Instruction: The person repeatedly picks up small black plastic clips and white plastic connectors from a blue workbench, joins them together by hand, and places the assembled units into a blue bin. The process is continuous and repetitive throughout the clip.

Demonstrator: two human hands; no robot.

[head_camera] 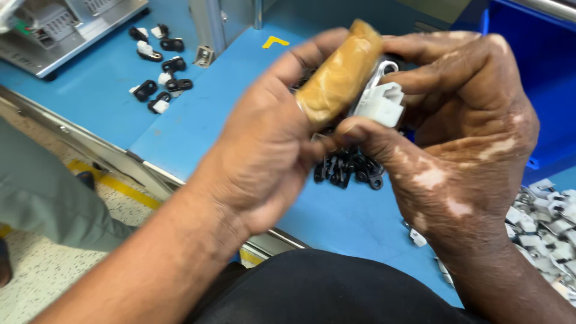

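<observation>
Head view: a blue table (198, 114) carries a small yellow right-angle mark (275, 41) near its far edge, beside a grey metal post (210, 27); a blue bin (528, 72) stands at the far right and a grey machine housing (66, 30) at the far left. Both hands are raised above the table, close to the camera. The left hand (264, 150) has its fingers curled, and one finger wears a tan rubber finger cover (341, 75) that lies slanted across the top of a small white plastic clip (381, 103). The right hand (462, 120) grasps the clip: its thumb presses from below and its fingers close over from above, so the clip sits between the fingertips of both hands, with a thin metal part (379, 72) showing just beside the cover. Directly under the hands lies a heap of black clips (348, 171). A scatter of joined black-and-white pieces (159, 66) rests at the far left, and a pile of white clips (546, 228) at the near right. A yellow floor stripe (120, 186) runs below the table edge.
</observation>
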